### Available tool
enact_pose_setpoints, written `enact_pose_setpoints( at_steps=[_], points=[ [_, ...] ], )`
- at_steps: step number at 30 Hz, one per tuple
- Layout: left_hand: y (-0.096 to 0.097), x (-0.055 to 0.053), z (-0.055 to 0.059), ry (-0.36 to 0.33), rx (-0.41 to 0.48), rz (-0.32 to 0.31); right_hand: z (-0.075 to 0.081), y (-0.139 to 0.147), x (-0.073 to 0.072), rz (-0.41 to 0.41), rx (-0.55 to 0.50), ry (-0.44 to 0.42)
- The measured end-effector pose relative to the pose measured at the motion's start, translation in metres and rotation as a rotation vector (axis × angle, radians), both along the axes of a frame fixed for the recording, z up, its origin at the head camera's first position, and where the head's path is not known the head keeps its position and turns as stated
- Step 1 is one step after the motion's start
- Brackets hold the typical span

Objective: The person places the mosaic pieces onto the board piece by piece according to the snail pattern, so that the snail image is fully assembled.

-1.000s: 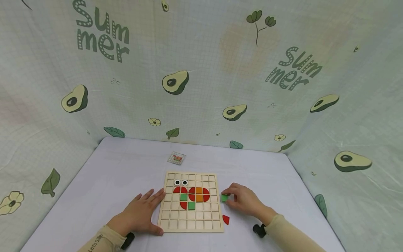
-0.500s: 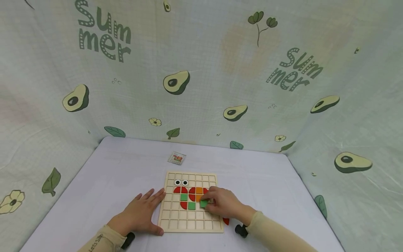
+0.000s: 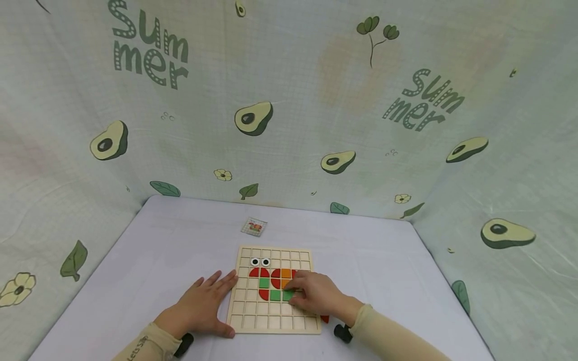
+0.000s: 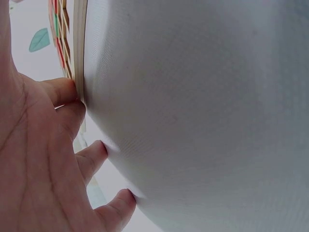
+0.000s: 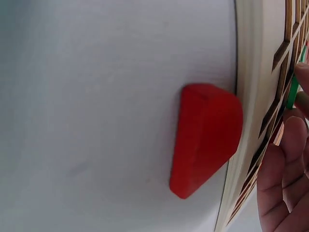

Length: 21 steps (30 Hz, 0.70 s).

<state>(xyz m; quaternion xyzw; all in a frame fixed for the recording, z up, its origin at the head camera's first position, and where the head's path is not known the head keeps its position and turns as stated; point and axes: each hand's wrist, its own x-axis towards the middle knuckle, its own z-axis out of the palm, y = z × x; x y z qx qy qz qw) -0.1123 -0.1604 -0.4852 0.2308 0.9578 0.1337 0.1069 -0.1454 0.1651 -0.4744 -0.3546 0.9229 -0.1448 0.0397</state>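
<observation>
A wooden grid board [image 3: 253, 321] lies on the table. My right hand [image 3: 318, 291] pinches a green square tile [image 3: 287, 296] at a cell in the board's middle, right beside another green square [image 3: 275, 295]. The right wrist view also shows the green tile [image 5: 292, 92] between thumb and fingertips. My left hand [image 3: 203, 306] lies spread at the board's left edge, its fingertips touching the side. Red rounded tiles [image 3: 259, 272], orange squares [image 3: 286, 273] and two eye discs [image 3: 260, 261] sit in the cells. The right hand partly covers the red and orange tiles.
One red quarter-round tile [image 5: 207, 137] lies on the table against the board's right edge. A small picture card [image 3: 254, 226] lies behind the board. Printed cloth walls [image 3: 289, 150] surround the table.
My right hand has carried the green square tile from beside the board leftward over the grid, then lowered it to a cell. The left hand has stayed in place.
</observation>
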Motion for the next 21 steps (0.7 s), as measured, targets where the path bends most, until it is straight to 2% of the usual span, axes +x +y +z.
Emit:
enact_pose_setpoints(
  at_steps=[13,21],
  points=[
    [0.001,0.0,0.0,-0.003,0.001,0.007,-0.002,0.002,0.0,-0.015,-0.01,-0.027],
    [0.001,0.001,0.001,-0.005,0.007,0.004,0.011,0.022,0.007,-0.083,-0.037,-0.076]
  ],
)
